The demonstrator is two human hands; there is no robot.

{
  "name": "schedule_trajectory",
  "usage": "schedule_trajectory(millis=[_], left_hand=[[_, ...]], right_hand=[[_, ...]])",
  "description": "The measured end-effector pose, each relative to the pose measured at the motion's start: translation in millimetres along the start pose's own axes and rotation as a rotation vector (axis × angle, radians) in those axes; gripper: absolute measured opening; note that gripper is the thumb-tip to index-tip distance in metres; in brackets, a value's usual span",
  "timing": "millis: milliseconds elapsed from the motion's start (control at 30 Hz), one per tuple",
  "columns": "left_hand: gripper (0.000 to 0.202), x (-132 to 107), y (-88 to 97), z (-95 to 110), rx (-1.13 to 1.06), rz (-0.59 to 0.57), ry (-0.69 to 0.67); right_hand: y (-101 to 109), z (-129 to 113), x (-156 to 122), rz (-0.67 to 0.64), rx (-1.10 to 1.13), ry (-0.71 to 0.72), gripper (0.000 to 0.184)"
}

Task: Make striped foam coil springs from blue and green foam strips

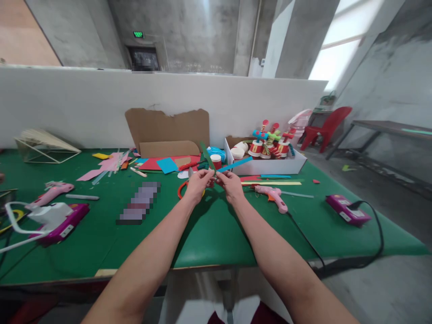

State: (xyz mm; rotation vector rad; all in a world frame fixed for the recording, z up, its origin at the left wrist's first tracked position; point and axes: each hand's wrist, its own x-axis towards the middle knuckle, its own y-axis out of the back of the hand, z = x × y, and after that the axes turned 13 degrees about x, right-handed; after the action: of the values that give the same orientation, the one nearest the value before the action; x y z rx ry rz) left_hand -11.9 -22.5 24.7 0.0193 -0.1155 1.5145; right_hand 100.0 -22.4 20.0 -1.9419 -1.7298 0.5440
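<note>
My left hand [199, 183] and my right hand [231, 184] meet over the table, fingertips pinched close together. Between them is the joining point of two paper strips. The green paper strip [207, 155] rises up and leftward from my fingers, and the blue paper strip [236, 164] slants to the right, so they form a V. Fingers hide how the ends overlap. Just behind stands a small red and white paper cup [215, 160]. Red-orange scissor handles [181, 190] lie beside my left hand, partly covered by it.
Right of my hands, a pink glue gun [274, 196] trails a cord. A white box [270, 168] holds several decorated cups. Purple power strips [347, 209] sit at both sides. Colored paper [168, 165] and cardboard [168, 130] lie behind. Another pink glue gun [54, 193] rests left.
</note>
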Motion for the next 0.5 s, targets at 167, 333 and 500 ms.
schedule_trajectory(millis=[167, 333, 500], left_hand=[[0.041, 1.7, -0.5, -5.6, 0.004, 0.008, -0.057], [0.037, 3.2, 1.7, -6.5, 0.069, 0.026, -0.059], [0.038, 2.6, 0.7, -6.5, 0.039, 0.028, -0.053]], right_hand=[[-1.7, -0.5, -1.5, -0.013, 0.020, -0.002, 0.023], [-0.8, -5.0, -1.7, -0.021, -0.120, 0.043, 0.023], [-1.0, -4.1, -3.5, 0.038, -0.227, 0.105, 0.020]])
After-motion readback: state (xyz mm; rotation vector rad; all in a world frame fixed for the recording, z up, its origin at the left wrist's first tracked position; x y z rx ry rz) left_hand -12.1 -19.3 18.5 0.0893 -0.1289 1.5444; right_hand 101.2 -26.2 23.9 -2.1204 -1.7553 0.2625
